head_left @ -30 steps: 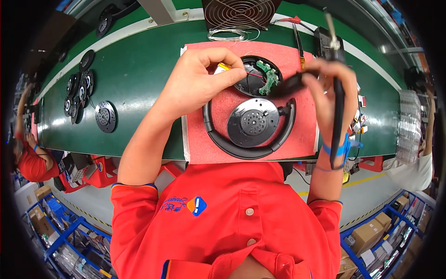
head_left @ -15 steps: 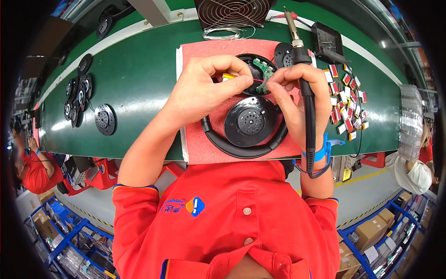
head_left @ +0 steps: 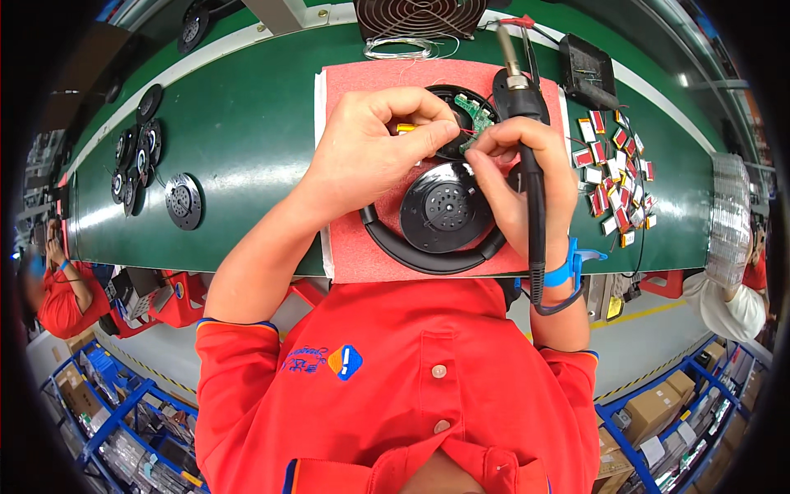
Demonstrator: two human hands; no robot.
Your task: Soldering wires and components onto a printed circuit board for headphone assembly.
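My left hand (head_left: pixel 374 144) pinches a small battery with a yellow end (head_left: pixel 405 128), most of it hidden by the fingers. Thin red wire (head_left: pixel 467 131) runs from those fingertips to a green circuit board (head_left: pixel 472 112) in a round black headphone ear cup (head_left: pixel 440 92). Close by on the right, my right hand (head_left: pixel 531 156) grips a soldering iron (head_left: pixel 533 193), its metal tip pointing away from me. The thumb and index finger of that hand meet at the board's lower edge; whether they pinch a wire, I cannot tell. Below lie a black speaker plate (head_left: pixel 447 207) and the curved headband (head_left: pixel 393 249).
A pink foam mat (head_left: pixel 350 239) lies under the headphones on the green bench (head_left: pixel 255 107). Several batteries (head_left: pixel 613 177) are scattered at right, several speaker discs (head_left: pixel 183 202) at left. A fan (head_left: pixel 420 18), a wire coil (head_left: pixel 399 48) and a black tray (head_left: pixel 587 70) stand behind.
My right fingertips have drawn slightly down and away from the left ones, and the red wire no longer stretches straight between both hands. The soldering iron has shifted a little with the hand.
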